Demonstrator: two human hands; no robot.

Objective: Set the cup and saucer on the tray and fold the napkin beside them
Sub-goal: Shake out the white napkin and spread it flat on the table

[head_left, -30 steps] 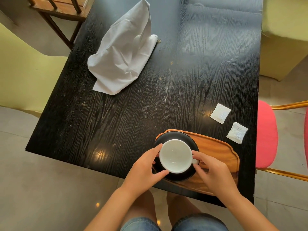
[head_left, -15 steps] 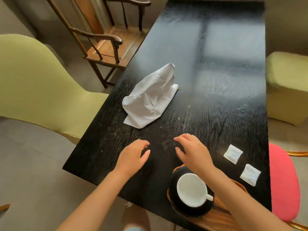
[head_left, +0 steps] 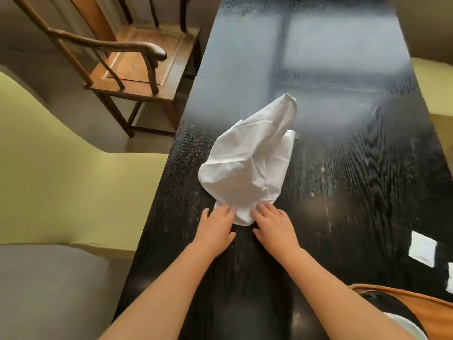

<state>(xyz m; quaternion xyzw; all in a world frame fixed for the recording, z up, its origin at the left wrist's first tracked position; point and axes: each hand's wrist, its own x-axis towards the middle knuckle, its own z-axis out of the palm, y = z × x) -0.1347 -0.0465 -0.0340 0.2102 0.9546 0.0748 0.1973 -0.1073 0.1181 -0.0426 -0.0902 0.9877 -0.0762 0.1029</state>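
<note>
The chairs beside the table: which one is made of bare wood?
The armchair at the far left, brown wood with curved arms; the nearer chair is upholstered in yellow-green.

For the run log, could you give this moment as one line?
stage: reaching napkin | left hand, right hand: fingertips on near edge | saucer on tray

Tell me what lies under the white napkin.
The napkin lies crumpled on the black table, both hands' fingers resting on its near edge. Whatever its puffed folds cover is hidden.

Black table (head_left: pixel 343 168), wooden armchair (head_left: pixel 137 62), pale-green seats (head_left: pixel 61 168).
</note>
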